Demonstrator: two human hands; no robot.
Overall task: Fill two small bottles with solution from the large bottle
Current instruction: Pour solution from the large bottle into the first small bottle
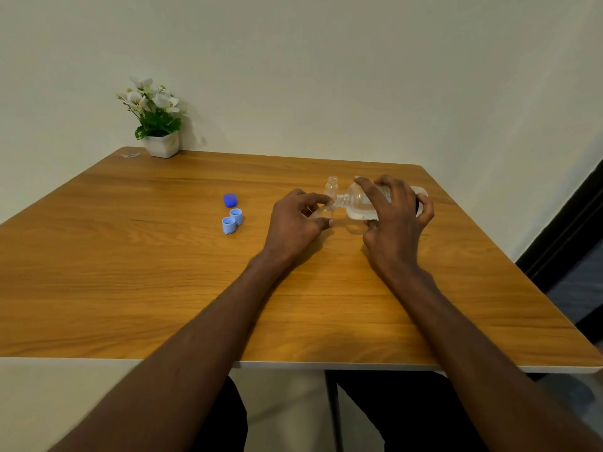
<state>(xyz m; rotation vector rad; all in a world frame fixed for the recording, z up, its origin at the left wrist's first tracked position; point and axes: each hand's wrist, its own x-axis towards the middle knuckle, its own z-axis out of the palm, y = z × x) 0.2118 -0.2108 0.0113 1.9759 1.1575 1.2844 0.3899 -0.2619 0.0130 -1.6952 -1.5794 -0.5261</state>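
My right hand (393, 220) grips the large clear bottle (357, 203), tipped on its side with its open neck pointing left. Clear liquid lies in its lower side. My left hand (293, 223) holds a small clear bottle (321, 211), tilted so that its mouth meets the large bottle's neck. A second small clear bottle (332, 187) stands upright and uncapped just behind them. On the wooden table (163, 272) to the left lie a dark blue cap (230, 200) and two light blue caps (236, 216) (228, 225).
A white pot of artificial white flowers (156, 122) stands at the table's back left corner, with a small clear scrap (130, 154) beside it. The wall is close behind the table. A dark doorway edge (567, 236) lies to the right.
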